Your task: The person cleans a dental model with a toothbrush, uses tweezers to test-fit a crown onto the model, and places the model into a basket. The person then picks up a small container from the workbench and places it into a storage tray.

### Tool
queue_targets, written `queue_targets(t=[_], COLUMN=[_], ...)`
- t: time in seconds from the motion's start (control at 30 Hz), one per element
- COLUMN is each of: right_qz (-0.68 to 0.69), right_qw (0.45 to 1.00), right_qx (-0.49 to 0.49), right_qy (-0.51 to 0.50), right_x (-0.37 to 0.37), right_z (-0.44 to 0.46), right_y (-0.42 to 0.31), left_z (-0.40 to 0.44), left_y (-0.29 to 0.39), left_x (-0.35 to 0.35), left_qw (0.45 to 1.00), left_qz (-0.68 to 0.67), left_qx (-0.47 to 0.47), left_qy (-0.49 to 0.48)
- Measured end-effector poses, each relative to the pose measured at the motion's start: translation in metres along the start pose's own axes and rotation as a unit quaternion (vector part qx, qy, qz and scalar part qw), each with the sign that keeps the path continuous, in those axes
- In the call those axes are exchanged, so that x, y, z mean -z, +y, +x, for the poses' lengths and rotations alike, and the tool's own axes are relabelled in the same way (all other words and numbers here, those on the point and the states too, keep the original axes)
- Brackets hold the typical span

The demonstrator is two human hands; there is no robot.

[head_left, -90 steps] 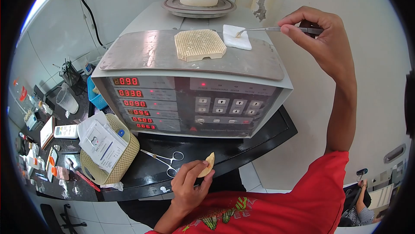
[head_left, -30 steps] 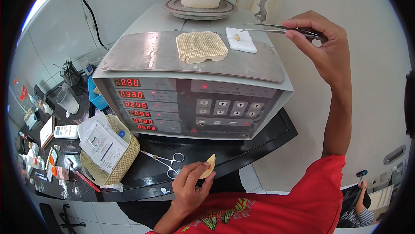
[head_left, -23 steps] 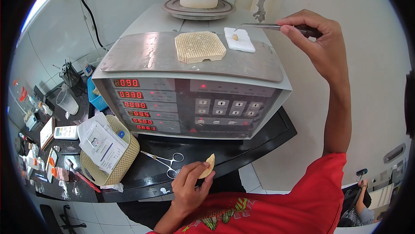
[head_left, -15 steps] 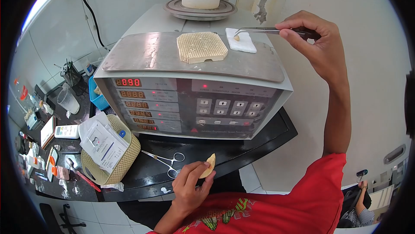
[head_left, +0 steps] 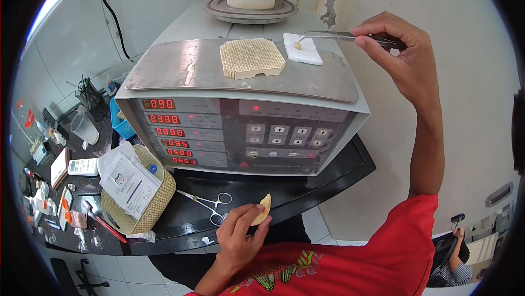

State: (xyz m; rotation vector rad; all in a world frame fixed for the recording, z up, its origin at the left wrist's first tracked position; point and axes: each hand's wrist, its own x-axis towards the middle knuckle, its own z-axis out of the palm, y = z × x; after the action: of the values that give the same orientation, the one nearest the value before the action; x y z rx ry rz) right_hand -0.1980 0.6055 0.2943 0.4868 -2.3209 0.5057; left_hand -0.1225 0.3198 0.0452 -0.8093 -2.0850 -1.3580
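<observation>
1. Head view: tiny beige rounded bit (head_left: 297, 45) sits on a white pad (head_left: 310, 54), right side of the machine (head_left: 175, 69).
2. Right hand (head_left: 407, 55) is pinching tweezers (head_left: 389, 41), tips at the bit; can't tell if touching.
3. Left hand (head_left: 239, 236), near, grips a curved yellowish piece (head_left: 264, 211).
4. Left basket (head_left: 159, 204): white packets (head_left: 128, 181).

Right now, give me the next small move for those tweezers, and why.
I'd likely have the right hand gently close the tweezers on the small cream piece: it lies on the white pad, their arms seem parted, and their tips look at or just above it.
</observation>
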Motion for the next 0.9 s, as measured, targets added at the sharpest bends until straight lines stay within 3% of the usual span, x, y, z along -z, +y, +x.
queue_targets(t=[0.9], right_qz=[-0.021], right_qw=[1.0], right_qx=[-0.023], right_qy=[-0.002], right_x=[0.005], right_z=[-0.0053], right_y=[0.0063], left_z=[-0.0004], left_y=[0.0], left_x=[-0.0004], left_qw=[1.0], left_qz=[0.007], left_qx=[0.001], left_qy=[-0.004])
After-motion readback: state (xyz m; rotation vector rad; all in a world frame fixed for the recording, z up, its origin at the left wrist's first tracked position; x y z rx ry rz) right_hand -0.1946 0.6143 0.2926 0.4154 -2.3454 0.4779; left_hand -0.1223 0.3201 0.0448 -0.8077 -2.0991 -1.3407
